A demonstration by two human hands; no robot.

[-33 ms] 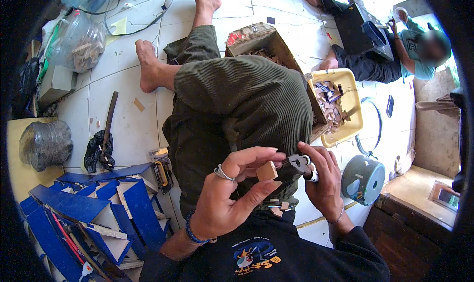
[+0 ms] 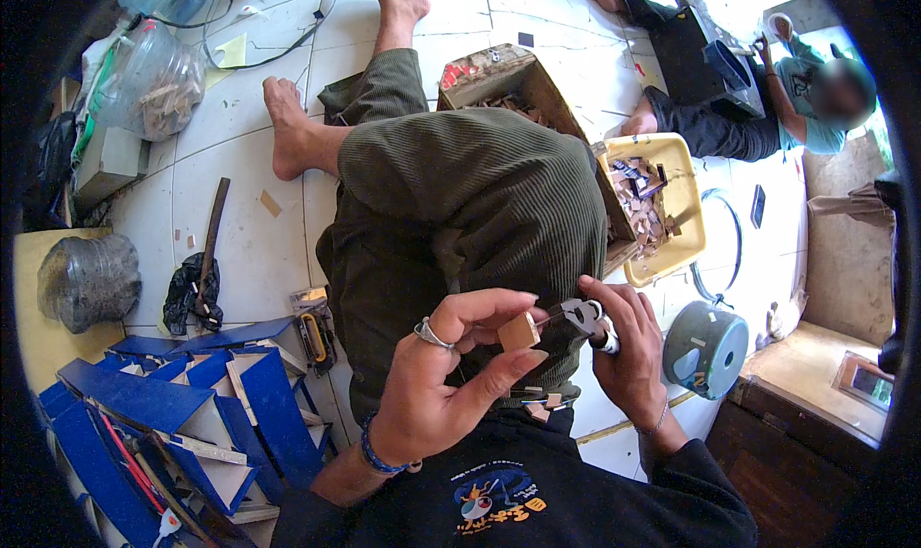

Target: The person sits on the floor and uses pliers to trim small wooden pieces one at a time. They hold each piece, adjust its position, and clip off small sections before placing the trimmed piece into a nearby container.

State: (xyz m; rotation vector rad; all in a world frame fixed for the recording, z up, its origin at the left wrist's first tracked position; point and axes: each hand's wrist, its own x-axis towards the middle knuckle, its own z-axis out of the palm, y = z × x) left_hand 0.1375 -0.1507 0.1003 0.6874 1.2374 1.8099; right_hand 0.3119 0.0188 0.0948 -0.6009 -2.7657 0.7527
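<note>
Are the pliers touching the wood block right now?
Touching. In the head view, the pliers' nose meets the right edge of the wood block, with no gap visible.

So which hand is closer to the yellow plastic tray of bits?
Right. The right hand with pliers sits just below the yellow plastic tray; the left hand is further left.
</note>
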